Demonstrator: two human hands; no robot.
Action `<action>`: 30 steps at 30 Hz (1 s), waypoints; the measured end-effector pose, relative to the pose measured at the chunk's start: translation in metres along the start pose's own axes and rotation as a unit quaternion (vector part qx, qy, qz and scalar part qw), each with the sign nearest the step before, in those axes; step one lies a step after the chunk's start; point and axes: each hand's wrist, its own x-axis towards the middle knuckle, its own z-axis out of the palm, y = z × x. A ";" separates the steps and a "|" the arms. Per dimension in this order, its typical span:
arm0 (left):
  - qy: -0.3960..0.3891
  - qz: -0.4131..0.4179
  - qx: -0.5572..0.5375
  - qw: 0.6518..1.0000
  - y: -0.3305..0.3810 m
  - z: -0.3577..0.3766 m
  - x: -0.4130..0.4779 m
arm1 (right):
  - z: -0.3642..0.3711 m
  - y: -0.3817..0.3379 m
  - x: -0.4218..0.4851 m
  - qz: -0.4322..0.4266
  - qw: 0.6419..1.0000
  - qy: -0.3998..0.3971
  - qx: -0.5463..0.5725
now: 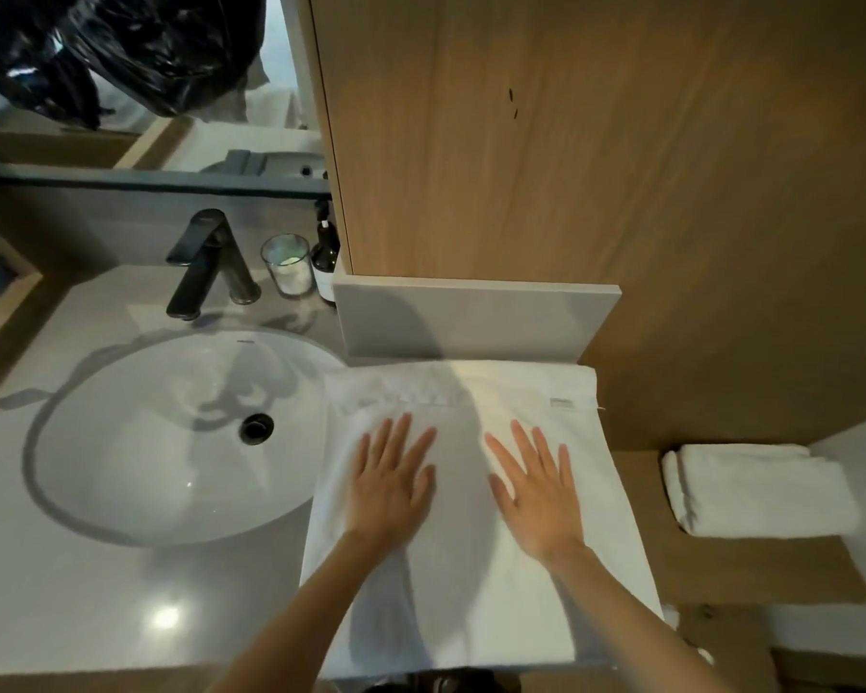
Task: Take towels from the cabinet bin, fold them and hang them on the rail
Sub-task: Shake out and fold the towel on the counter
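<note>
A white towel (471, 582) lies spread flat on the grey counter to the right of the sink, its far edge against a low grey ledge. My left hand (391, 487) presses flat on the towel's left half with fingers straight and spread. My right hand (536, 497) presses flat on its right half the same way. A second white towel (756, 490), folded, lies on a wooden surface lower down at the right. No rail or bin shows in this view.
A white round sink (136, 442) with a black faucet (206, 262) fills the left of the counter. A glass (286, 265) and a dark pump bottle (326, 257) stand behind it. A wooden cabinet wall (571, 142) rises behind the towel.
</note>
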 end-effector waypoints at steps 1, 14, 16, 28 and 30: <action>0.003 -0.006 0.001 1.000 -0.004 -0.002 0.001 | -0.001 0.010 -0.001 0.009 1.000 0.015 0.003; -0.057 -0.004 0.045 0.997 -0.008 -0.027 0.019 | -0.036 0.038 0.012 0.113 0.987 -0.111 0.015; -0.028 0.034 0.035 0.998 0.004 -0.027 -0.009 | -0.045 0.033 0.011 0.119 0.986 -0.114 -0.007; -0.033 0.024 0.027 0.999 0.012 0.001 -0.111 | -0.060 0.024 -0.039 -0.028 0.982 -0.088 0.166; -0.034 0.018 0.020 0.999 0.015 -0.002 -0.109 | -0.049 0.023 -0.077 -0.072 0.986 -0.034 0.145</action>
